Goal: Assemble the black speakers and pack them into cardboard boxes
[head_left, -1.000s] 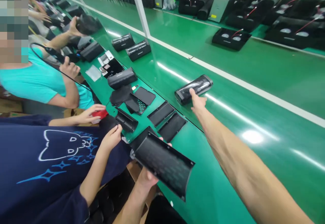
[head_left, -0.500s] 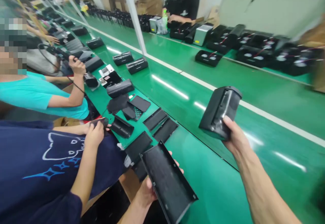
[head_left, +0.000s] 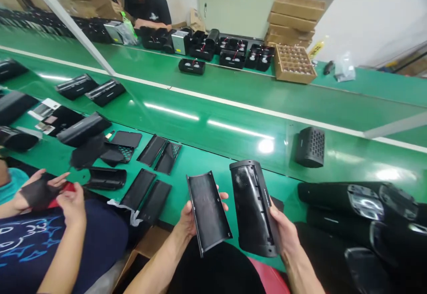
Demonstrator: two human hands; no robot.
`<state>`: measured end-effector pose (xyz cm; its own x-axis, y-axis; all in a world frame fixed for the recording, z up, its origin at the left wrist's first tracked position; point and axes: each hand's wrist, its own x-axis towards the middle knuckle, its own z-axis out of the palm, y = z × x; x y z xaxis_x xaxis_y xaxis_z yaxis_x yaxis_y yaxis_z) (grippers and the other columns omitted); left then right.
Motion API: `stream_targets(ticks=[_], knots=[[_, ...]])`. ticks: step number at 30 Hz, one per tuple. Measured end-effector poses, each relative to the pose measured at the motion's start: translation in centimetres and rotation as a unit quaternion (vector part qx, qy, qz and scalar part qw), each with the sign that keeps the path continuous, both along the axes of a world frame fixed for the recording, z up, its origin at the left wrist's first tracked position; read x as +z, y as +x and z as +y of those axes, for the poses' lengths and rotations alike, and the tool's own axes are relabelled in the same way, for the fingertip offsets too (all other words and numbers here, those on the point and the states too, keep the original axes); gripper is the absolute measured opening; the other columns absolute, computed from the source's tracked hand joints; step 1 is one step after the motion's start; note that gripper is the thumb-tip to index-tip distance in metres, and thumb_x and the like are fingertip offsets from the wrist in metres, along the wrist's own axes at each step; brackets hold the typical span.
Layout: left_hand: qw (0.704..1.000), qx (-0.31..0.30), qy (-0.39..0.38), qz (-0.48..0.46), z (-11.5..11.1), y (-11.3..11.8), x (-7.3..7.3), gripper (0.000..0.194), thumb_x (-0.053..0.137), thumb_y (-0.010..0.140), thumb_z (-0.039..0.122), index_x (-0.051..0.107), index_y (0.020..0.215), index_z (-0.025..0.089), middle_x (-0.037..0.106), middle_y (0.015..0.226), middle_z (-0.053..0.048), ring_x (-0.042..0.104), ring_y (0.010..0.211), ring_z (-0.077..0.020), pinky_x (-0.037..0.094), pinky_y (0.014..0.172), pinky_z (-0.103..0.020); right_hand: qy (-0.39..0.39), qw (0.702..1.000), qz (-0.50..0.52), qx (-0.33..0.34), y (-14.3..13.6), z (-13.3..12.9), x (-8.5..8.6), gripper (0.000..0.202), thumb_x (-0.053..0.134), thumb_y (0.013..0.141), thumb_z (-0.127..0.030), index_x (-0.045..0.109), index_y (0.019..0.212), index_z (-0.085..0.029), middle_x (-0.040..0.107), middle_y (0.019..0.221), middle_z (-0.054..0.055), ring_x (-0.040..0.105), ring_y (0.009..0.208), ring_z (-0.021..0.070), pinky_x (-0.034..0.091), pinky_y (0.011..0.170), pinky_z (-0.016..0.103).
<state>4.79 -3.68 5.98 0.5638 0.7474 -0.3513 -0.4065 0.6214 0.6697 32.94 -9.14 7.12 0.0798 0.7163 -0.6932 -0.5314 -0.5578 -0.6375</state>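
Note:
My left hand (head_left: pixel 189 217) grips a black curved panel (head_left: pixel 208 209), its hollow inner side with small clips along the edges facing up. Just to the right, my right hand (head_left: pixel 284 227) holds a black speaker-like housing (head_left: pixel 251 205) by its right side, thumb on the casing. The housing stands nearly upright in view, with a glossy face and slots showing. A narrow gap separates panel and housing. Fingers of both hands are wrapped round the parts, and some are hidden behind them.
More black panels (head_left: pixel 138 189) lie on the green table (head_left: pixel 187 160) at left, beside a co-worker's hands (head_left: pixel 71 203). Black housings (head_left: pixel 347 200) are piled at right. A housing with a perforated face (head_left: pixel 311 147) stands on the green belt (head_left: pixel 233 102). Another person (head_left: pixel 147 0) sits across.
The view has swung to the right. My right hand has brought the housing down and in beside the panel, and the housing is turned more upright. My left hand still holds the panel.

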Motion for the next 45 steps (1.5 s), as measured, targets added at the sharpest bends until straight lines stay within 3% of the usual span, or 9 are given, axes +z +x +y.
stream_targets(ticks=[4,9,16,24,36,39,40,42,45], knots=[[0.996,0.014,-0.031,-0.082,-2.1,3.3,-2.4,0.104,0.066,0.065,0.093,0.058,0.142,0.025,0.069,0.135,-0.02,0.07,0.116,-0.039,0.059,0.089,-0.051,0.012,0.999,-0.026,0.034,0.7,-1.7,1.7,0.085,0.078,0.08,-0.055,0.049,0.157,-0.034,0.072,0.141,0.007,0.077,0.11,0.0339,0.063,0.089,0.046],[0.965,0.051,-0.109,-0.232,-3.5,3.7,-4.2,0.09,0.085,0.069,0.068,0.059,0.141,0.021,0.067,0.139,-0.019,0.068,0.12,-0.0352,0.053,0.103,-0.056,-0.01,0.996,-0.071,0.058,1.3,-1.9,3.7,0.092,0.078,0.083,-0.054,0.039,0.163,-0.034,0.066,0.149,0.009,0.078,0.105,0.0318,0.064,0.082,0.041],[0.97,0.071,-0.114,-0.203,-4.3,4.6,-5.6,0.086,0.088,0.067,0.064,0.065,0.137,0.019,0.063,0.146,-0.021,0.063,0.13,-0.0445,0.049,0.107,-0.064,0.02,0.942,-0.269,0.198,0.5,-0.2,5.7,0.096,0.078,0.081,-0.062,0.036,0.165,-0.04,0.049,0.165,0.004,0.056,0.141,0.0369,0.059,0.1,0.04],[0.976,0.106,-0.092,-0.163,-4.2,6.6,-4.8,0.081,0.092,0.067,0.056,0.071,0.132,0.013,0.075,0.128,-0.017,0.071,0.117,-0.0331,0.053,0.105,-0.043,0.133,0.8,-0.457,0.365,-1.4,0.8,3.5,0.096,0.07,0.086,-0.065,0.025,0.168,-0.04,0.051,0.151,0.012,0.056,0.136,0.04,0.048,0.111,0.059],[0.981,0.094,-0.077,-0.148,-3.5,8.6,-4.4,0.092,0.093,0.061,0.059,0.067,0.137,0.014,0.074,0.128,-0.019,0.069,0.123,-0.0401,0.053,0.104,-0.049,0.128,0.733,-0.541,0.393,-3.3,1.2,4.2,0.09,0.059,0.09,-0.068,0.026,0.167,-0.035,0.052,0.14,0.014,0.062,0.125,0.0404,0.056,0.099,0.061],[0.987,0.15,-0.048,0.034,-1.9,4.9,-1.9,0.082,0.085,0.069,0.068,0.069,0.135,0.021,0.078,0.117,-0.014,0.071,0.117,-0.0381,0.059,0.086,-0.047,0.125,0.726,-0.546,0.398,-3.0,1.3,3.4,0.092,0.06,0.089,-0.069,0.026,0.168,-0.033,0.052,0.138,0.014,0.063,0.124,0.0401,0.056,0.098,0.06],[0.958,0.223,-0.034,0.179,-1.0,2.0,-0.5,0.069,0.075,0.081,0.069,0.069,0.133,0.024,0.078,0.11,-0.009,0.073,0.111,-0.0334,0.059,0.078,-0.043,0.124,0.727,-0.546,0.398,-2.9,1.4,3.1,0.093,0.061,0.089,-0.069,0.026,0.168,-0.033,0.052,0.138,0.015,0.063,0.123,0.04,0.057,0.097,0.06],[0.863,0.21,-0.035,0.459,1.0,-5.4,2.3,0.052,0.044,0.106,0.054,0.062,0.138,0.016,0.073,0.115,-0.003,0.071,0.105,-0.0222,0.057,0.083,-0.044,0.117,0.729,-0.541,0.402,-2.6,1.4,2.7,0.097,0.062,0.088,-0.07,0.024,0.169,-0.032,0.051,0.138,0.015,0.064,0.122,0.0398,0.058,0.096,0.059],[0.792,0.245,-0.044,0.557,3.5,-16.8,5.2,0.046,0.061,0.105,0.037,0.057,0.14,0.009,0.06,0.139,-0.015,0.066,0.113,-0.0234,0.058,0.096,-0.048,0.095,0.733,-0.529,0.418,-2.4,1.4,2.5,0.102,0.063,0.087,-0.07,0.019,0.17,-0.032,0.05,0.14,0.016,0.064,0.123,0.0396,0.058,0.096,0.056]])
